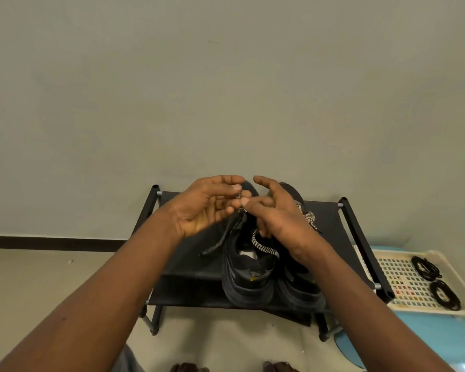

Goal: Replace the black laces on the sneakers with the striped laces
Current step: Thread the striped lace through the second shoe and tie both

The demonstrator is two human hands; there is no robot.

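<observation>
- Grey wall (226,89) and pale floor (51,285) surround a low black shoe rack (188,253). The two sneakers (249,280) stand side by side on its top shelf, heels toward the person as it seems.
- The striped lace (265,247) curves over the opening of the sneaker on the left and goes up to the hands. The other sneaker shows striped lacing too.
- The left hand (204,210) holds the lace between thumb and curled fingers, just above the tongue.
- The right hand (279,216) meets it there. Thumb and one finger seem to pinch the same lace, and the index finger points up and away. Motion blur hides the exact contact.
- A dark strand hangs below the hands toward the shelf. I cannot tell if it is a lace end.
- I judge the step to be tightening or tying at the top eyelets. To do it well, keep both ends equal in length, pull evenly so that the lace lies flat without a twist, and do not drag the shoe across the fabric shelf.
- The black laces (427,267) lie coiled in a white basket (397,275) to the right, well apart from the shoes.
</observation>
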